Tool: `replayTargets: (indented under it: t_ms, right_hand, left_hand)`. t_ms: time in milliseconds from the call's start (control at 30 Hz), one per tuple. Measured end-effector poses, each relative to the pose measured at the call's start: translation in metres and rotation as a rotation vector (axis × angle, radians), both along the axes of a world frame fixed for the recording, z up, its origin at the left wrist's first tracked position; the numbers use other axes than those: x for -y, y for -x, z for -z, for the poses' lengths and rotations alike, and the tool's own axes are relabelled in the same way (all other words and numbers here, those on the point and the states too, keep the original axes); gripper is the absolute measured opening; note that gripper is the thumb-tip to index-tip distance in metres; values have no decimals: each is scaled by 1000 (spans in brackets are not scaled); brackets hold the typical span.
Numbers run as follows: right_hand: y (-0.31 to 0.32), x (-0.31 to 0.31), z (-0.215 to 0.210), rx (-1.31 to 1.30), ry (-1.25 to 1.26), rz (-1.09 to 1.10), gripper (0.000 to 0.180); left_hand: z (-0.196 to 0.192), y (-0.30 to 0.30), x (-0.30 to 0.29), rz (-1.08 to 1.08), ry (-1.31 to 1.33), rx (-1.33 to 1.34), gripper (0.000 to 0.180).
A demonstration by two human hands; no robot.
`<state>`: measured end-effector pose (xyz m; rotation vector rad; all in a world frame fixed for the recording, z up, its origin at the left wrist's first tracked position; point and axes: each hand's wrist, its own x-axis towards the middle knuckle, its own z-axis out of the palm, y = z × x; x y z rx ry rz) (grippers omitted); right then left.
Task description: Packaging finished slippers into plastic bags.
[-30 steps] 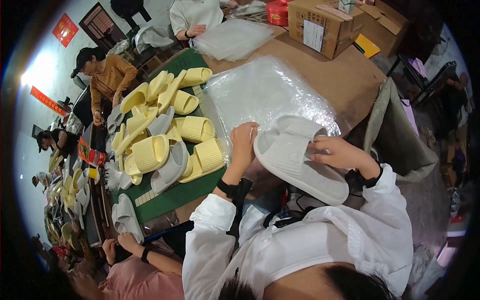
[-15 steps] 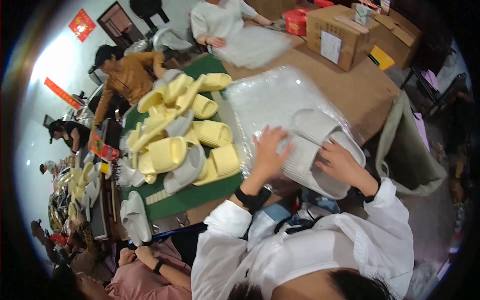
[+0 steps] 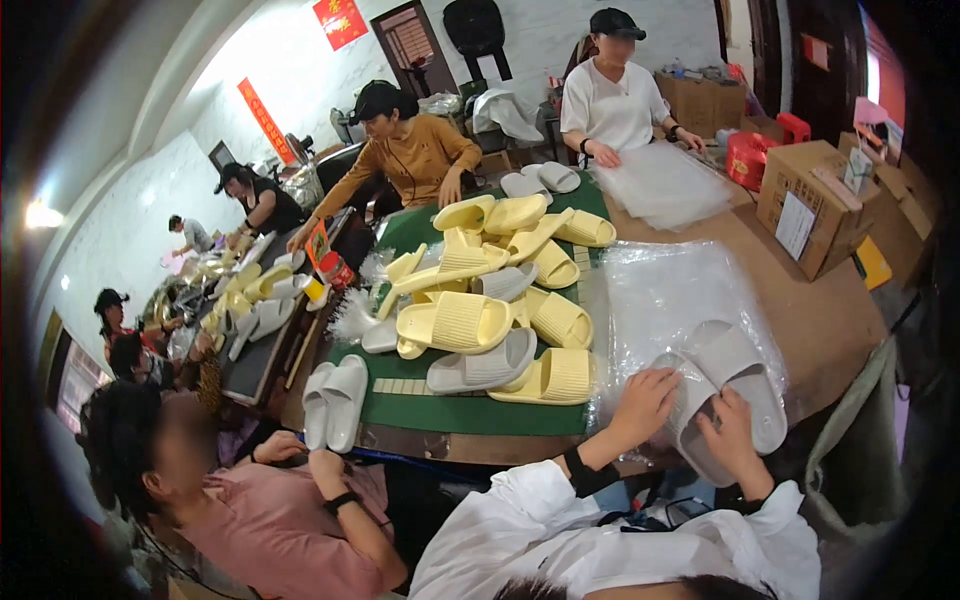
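Touching gray slipper (image 3: 694,402) with left hand (image 3: 638,408), right hand (image 3: 733,437); cannot tell if gripping. Pointing lengthwise up-left, toe-first, partly over plastic sheets (image 3: 665,285), in workroom (image 3: 180,165).

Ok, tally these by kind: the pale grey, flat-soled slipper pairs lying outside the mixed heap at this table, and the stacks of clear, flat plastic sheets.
Pale grey, flat-soled slipper pairs: 3
Stacks of clear, flat plastic sheets: 2
Total: 5
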<state>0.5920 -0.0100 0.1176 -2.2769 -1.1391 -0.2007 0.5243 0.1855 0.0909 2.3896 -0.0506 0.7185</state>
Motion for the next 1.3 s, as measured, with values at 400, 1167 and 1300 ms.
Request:
replayTargets:
  t_ms: [400, 1167, 1300]
  right_hand:
    - [-26, -18, 37, 82, -42, 109, 47]
    - [-84, -112, 41, 199, 106, 77, 45]
    - [-27, -99, 1, -110, 250, 149, 36]
  left_hand:
    - [1, 2, 31, -48, -2, 211, 37]
    - [71, -16, -2, -205, 992, -217, 68]
    - [63, -10, -3, -260, 997, -288, 65]
